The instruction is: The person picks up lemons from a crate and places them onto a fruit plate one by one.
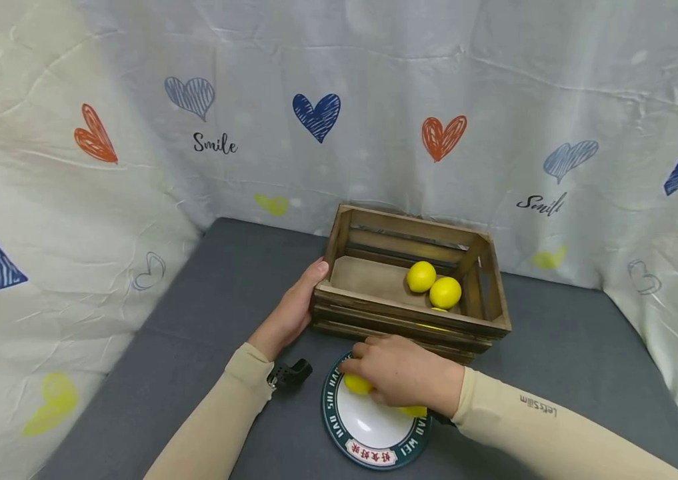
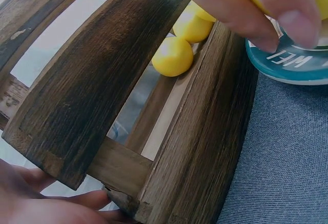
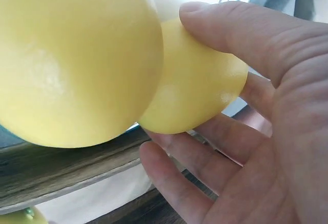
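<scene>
My right hand (image 1: 405, 373) reaches over a white plate (image 1: 369, 427) with a dark teal lettered rim. Between its thumb and fingers it holds a yellow lemon (image 3: 200, 80). Another lemon (image 3: 77, 60) sits on the plate close to the wrist, partly covered by the hand in the head view. The wooden slatted crate (image 1: 411, 313) stands just behind the plate. My left hand (image 1: 293, 303) grips its left end, thumb at the front corner and fingers against the slats. Inside, at the right, lie lemons (image 1: 445, 293), one mostly hidden behind the front slat.
A grey cloth-like tabletop (image 1: 207, 320) lies under everything. A white curtain (image 1: 375, 80) printed with hearts hangs behind and at the sides. A black camera mount (image 1: 292, 373) on the left wrist sits beside the plate's left edge.
</scene>
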A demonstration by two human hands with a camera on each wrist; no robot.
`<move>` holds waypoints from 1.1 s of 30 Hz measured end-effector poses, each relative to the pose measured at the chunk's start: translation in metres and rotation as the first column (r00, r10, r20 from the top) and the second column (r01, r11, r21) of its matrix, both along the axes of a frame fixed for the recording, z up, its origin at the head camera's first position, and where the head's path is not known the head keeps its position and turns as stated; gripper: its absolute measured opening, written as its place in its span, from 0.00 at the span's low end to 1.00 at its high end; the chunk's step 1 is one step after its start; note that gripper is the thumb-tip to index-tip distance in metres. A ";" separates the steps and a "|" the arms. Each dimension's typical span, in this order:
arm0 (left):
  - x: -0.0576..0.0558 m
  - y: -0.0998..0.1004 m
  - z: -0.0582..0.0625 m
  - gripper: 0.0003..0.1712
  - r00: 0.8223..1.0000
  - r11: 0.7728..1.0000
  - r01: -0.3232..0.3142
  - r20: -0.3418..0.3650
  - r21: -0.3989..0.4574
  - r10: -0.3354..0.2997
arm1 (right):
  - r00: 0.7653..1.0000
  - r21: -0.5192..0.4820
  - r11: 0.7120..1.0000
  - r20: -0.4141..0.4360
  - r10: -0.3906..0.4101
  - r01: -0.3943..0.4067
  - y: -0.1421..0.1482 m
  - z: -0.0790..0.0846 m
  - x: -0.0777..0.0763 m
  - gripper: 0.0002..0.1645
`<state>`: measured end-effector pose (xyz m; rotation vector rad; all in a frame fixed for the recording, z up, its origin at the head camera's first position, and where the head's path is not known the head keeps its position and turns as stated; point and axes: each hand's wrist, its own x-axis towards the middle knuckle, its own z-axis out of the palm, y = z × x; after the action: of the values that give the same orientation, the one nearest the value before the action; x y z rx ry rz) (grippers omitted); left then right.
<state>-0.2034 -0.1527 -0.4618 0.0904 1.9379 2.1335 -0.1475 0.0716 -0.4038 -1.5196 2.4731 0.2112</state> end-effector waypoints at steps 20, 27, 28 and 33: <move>0.004 0.001 0.006 0.49 1.000 1.000 0.001 0.001 0.020 -0.001 | 0.999 -0.184 0.983 0.038 0.022 -0.015 0.021 0.098 -0.014 0.26; 0.005 0.000 0.006 0.49 1.000 1.000 -0.002 0.003 0.009 0.002 | 0.999 -0.256 0.967 -0.051 -0.016 0.002 0.029 0.126 -0.036 0.25; 0.005 0.001 0.005 0.49 1.000 1.000 0.000 -0.001 0.007 0.000 | 0.998 -0.252 0.967 -0.050 -0.034 0.020 0.031 0.127 -0.041 0.25; 0.005 0.001 0.004 0.49 1.000 1.000 0.008 -0.016 0.002 -0.008 | 0.986 -0.207 0.964 0.009 -0.168 0.166 0.040 0.125 -0.067 0.26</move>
<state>-0.1988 -0.1512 -0.4576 0.1160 1.9410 2.1366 -0.2147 0.1116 -0.2788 -1.3736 2.6843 -0.0719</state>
